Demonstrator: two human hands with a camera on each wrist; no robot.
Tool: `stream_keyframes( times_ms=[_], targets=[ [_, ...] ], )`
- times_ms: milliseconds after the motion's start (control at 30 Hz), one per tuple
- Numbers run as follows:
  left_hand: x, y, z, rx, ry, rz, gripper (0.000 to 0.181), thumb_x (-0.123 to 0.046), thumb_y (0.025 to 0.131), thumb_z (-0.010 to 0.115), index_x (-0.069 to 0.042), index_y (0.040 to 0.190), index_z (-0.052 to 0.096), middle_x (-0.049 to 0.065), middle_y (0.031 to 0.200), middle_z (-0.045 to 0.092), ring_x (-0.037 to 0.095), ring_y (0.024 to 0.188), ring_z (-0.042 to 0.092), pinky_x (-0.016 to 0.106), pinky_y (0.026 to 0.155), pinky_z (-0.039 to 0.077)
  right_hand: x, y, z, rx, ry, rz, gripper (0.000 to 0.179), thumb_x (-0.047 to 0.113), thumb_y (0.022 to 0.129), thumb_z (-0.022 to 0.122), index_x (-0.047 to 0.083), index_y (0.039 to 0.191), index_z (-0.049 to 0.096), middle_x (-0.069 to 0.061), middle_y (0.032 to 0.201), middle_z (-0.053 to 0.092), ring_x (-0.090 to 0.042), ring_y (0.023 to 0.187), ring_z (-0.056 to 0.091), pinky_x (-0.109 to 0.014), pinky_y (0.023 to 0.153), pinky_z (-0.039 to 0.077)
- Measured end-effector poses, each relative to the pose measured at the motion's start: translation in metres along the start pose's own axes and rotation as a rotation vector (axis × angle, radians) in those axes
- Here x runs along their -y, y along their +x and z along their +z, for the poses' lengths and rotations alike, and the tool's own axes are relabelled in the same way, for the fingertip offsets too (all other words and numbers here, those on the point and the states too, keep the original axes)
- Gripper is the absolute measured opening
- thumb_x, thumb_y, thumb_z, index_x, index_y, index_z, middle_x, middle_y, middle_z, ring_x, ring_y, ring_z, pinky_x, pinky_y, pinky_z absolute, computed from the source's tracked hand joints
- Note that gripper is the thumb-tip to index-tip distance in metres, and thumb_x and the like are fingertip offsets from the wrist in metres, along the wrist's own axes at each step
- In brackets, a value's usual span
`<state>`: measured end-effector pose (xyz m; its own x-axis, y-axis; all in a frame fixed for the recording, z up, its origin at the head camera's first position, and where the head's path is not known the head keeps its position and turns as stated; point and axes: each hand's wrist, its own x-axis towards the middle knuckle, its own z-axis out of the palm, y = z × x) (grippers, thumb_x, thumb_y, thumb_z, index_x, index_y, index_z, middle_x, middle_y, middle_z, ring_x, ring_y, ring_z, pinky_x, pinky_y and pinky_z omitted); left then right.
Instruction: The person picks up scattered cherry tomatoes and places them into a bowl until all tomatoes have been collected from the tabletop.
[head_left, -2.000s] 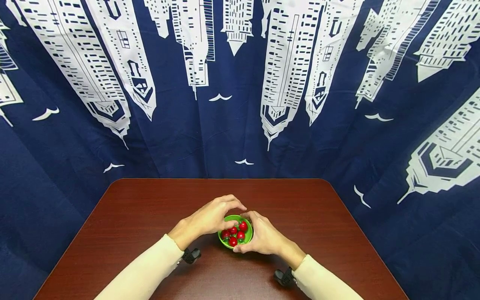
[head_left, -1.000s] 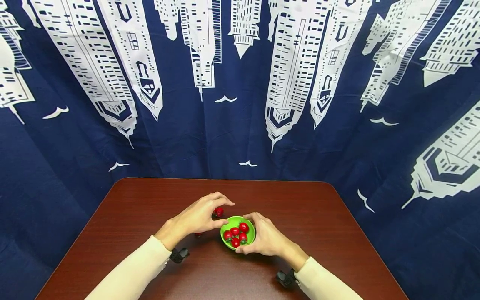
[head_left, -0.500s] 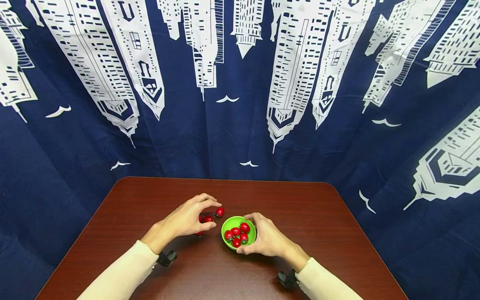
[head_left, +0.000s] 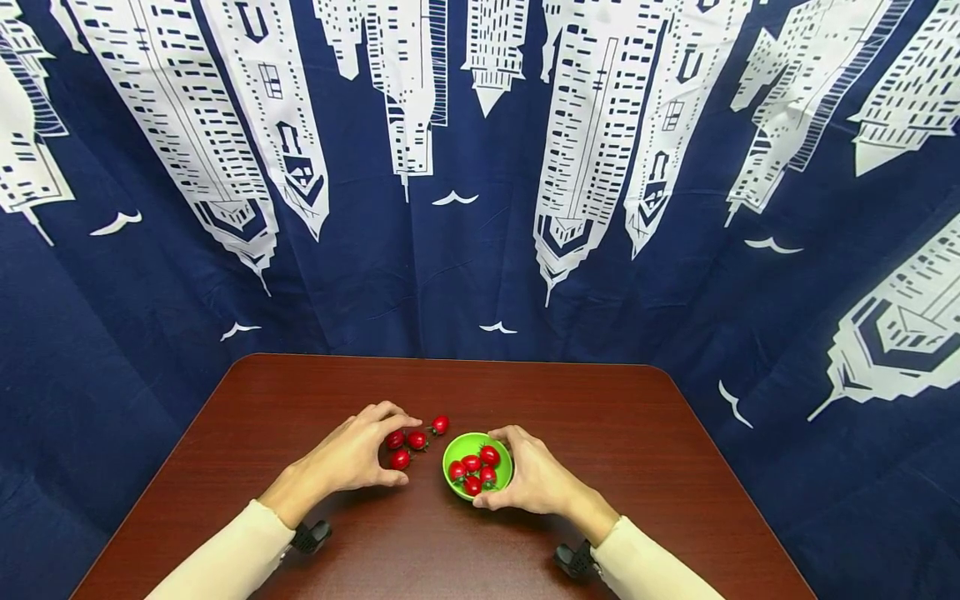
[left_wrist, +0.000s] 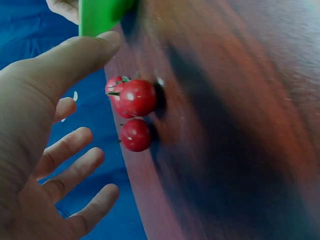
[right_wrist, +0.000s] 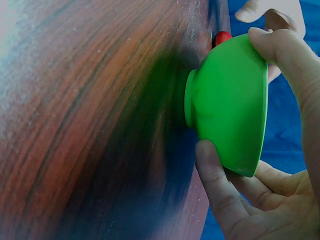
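My right hand [head_left: 528, 475] grips the light green bowl [head_left: 467, 444] by its side, thumb at the near rim and fingers at the far side. Several small red tomatoes [head_left: 488, 455] with green stems lie in the bowl. In the right wrist view the bowl's outer wall [right_wrist: 232, 100] faces the camera; whether its foot touches the table I cannot tell. My left hand [head_left: 348, 454] is left of the bowl with thumb and fingers spread apart, holding nothing. Just beyond its fingertips, several loose red tomatoes [head_left: 401, 459] lie on the table; the left wrist view shows a tomato [left_wrist: 138, 98] near the thumb.
The brown wooden table [head_left: 600, 433] extends around both hands, with its far edge close to a navy curtain [head_left: 360, 275] printed with white buildings. A dark wrist camera [head_left: 311, 537] sits under the left wrist and another camera [head_left: 573, 560] under the right.
My left hand has moved left from over the bowl to beside the loose tomatoes, bringing them into view. My right hand keeps its hold on the bowl with little movement.
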<state>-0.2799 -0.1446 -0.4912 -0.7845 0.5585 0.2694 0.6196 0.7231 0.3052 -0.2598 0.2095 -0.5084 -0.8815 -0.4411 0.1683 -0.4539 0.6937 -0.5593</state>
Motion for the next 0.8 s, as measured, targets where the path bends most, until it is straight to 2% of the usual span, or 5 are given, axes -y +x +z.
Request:
stream_keyframes(
  times_ms=[200,433,633,800],
  targets=[
    [0.004,-0.007,0.005,0.025,-0.021,-0.007,0.082,-0.035,0.08,0.109,-0.023,0.154,0.075,0.003,0.132,0.069,0.018,0.114,0.068,0.04,0.097,0.068,-0.003,0.0,0.002,-0.009,-0.006,-0.017,0.103,0.057,0.073,0.109,0.003,0.148,0.065,-0.009,0.142,0.075,-0.024,0.122,0.074,-0.04,0.107,0.066],
    [0.005,-0.007,0.008,0.031,-0.074,0.021,0.073,-0.029,0.082,0.109,-0.019,0.148,0.079,0.005,0.124,0.069,0.019,0.104,0.073,0.035,0.094,0.066,-0.003,0.001,0.002,-0.006,-0.016,-0.016,0.103,0.058,0.073,0.108,0.004,0.149,0.064,-0.01,0.144,0.075,-0.026,0.125,0.073,-0.042,0.108,0.066],
    [0.006,-0.007,0.01,0.045,-0.106,0.035,0.067,-0.023,0.083,0.108,-0.017,0.143,0.08,0.005,0.117,0.068,0.013,0.097,0.069,0.03,0.088,0.064,-0.001,0.0,0.002,-0.007,-0.008,-0.014,0.103,0.057,0.072,0.109,0.003,0.149,0.064,-0.009,0.144,0.075,-0.024,0.123,0.073,-0.04,0.107,0.066],
    [0.008,-0.006,0.011,0.038,-0.117,0.05,0.061,-0.019,0.083,0.107,-0.013,0.138,0.081,0.005,0.115,0.068,0.013,0.092,0.067,0.026,0.082,0.061,-0.002,0.001,0.003,-0.002,-0.001,0.002,0.104,0.057,0.072,0.109,0.004,0.15,0.064,-0.009,0.144,0.074,-0.023,0.123,0.072,-0.041,0.107,0.066]
  ],
)
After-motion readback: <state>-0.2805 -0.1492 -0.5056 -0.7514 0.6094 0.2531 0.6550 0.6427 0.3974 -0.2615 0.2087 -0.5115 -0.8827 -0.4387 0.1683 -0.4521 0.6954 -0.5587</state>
